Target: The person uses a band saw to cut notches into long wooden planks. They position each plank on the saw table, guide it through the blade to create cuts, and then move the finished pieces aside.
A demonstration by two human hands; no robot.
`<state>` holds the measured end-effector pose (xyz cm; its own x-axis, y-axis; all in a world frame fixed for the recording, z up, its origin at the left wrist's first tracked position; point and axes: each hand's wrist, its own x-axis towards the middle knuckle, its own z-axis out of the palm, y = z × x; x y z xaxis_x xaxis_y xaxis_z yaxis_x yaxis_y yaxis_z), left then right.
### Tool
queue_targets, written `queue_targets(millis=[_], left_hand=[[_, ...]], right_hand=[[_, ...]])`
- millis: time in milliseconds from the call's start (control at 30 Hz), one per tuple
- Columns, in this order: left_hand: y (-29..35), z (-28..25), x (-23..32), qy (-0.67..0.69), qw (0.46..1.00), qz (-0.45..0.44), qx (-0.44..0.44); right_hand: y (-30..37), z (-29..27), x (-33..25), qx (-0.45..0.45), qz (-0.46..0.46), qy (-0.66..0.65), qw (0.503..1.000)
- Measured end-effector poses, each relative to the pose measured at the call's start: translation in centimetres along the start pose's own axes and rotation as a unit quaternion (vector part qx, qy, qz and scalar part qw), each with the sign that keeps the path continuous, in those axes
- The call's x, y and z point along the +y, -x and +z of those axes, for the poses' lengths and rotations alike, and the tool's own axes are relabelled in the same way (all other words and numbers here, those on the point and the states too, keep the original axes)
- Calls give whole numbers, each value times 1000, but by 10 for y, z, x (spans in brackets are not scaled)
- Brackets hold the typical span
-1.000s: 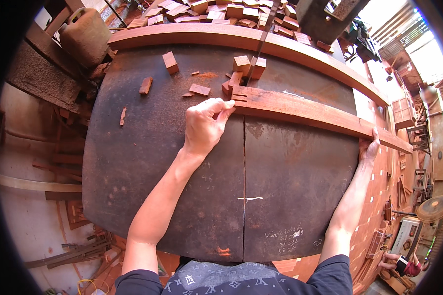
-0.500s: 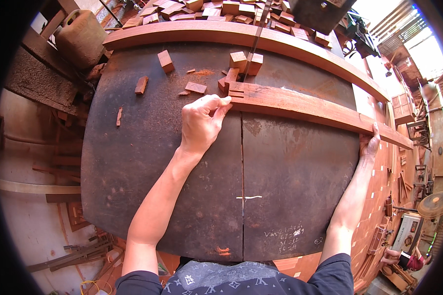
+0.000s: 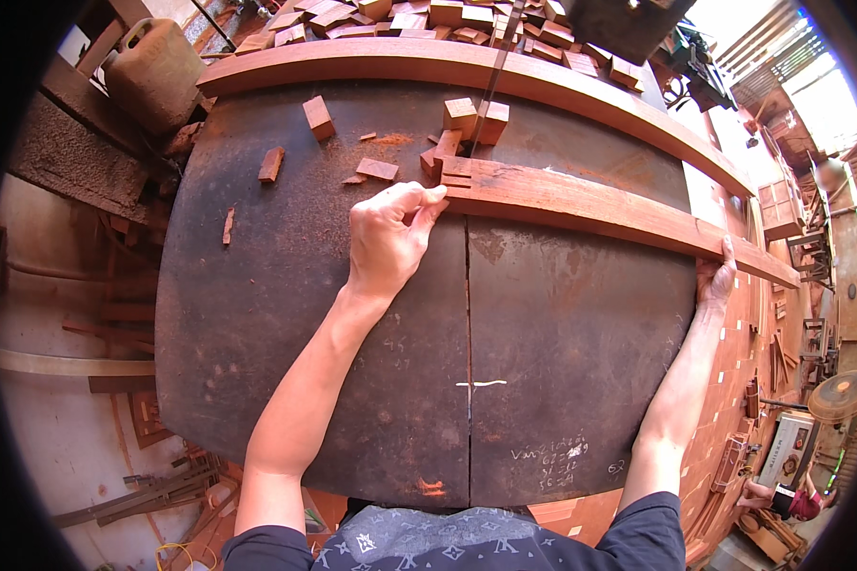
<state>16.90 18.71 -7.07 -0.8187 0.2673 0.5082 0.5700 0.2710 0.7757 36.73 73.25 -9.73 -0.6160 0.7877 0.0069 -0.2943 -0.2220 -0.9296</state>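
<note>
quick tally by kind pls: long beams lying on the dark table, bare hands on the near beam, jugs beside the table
Long beams: 2 (near beam, far beam)
Bare hands: 2 (left hand, right hand)
Jugs: 1 (tan jug)
Total: 5

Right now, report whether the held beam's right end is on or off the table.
Off: the beam extends past the right side of the table.
</note>
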Motion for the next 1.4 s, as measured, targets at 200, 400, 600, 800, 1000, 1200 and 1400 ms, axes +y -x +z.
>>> queue_targets(millis=[200, 400, 600, 800, 1000, 1200, 1400], left_hand=[[0, 0, -1, -3, 1000, -3, 2], [-1, 2, -2, -1, 1000, 3, 8], [-1, 2, 0, -4, 1000, 4, 7], [0, 2, -2, -2, 1000, 4, 10], [1, 2, -3, 9, 1000, -2, 12], [0, 3, -2, 11, 1000, -4, 14], [-1, 4, -1, 3, 1000, -2, 16]], right_hand=[[4, 7, -2, 0, -7, 10, 1000], [-7, -11, 3, 14, 7, -34, 999], [-14, -25, 6, 47, 14, -48, 998], [-17, -30, 8, 42, 15, -48, 998], [-12, -19, 7, 24, 12, -54, 998], [-5, -10, 3, 16, -1, -24, 1000], [0, -3, 0, 34, 10, -35, 999]])
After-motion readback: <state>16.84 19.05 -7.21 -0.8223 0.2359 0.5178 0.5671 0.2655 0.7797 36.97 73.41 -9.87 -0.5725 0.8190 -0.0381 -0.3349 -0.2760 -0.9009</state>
